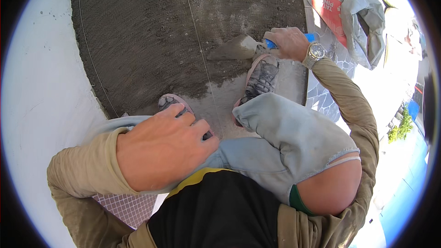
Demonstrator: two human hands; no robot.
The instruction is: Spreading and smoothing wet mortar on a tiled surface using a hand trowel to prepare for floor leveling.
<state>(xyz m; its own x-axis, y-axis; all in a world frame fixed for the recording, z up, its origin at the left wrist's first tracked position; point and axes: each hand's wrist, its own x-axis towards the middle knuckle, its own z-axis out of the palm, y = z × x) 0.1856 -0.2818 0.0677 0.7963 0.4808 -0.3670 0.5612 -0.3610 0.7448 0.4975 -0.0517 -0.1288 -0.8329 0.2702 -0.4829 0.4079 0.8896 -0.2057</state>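
My right hand (289,43) is closed round the blue handle (271,43) of a pointed trowel. The metal blade of the trowel (236,48) points left and lies on or just over the dark, damp mortar bed (138,32); I cannot tell if it touches. My left hand (165,144) is near my left knee, palm down, with its fingers loosely bent and apart and no tool in it. Two thin strings run lengthwise over the mortar, one string (198,36) near the middle and another string (89,55) along its left side.
My dusty shoes, the right shoe (262,78) and the left shoe (172,101), stand at the mortar's near edge on bare grey ground (225,110). A white wall (41,73) borders the left. Crumpled sacks (363,23) lie at upper right beside stone-patterned paving (319,89).
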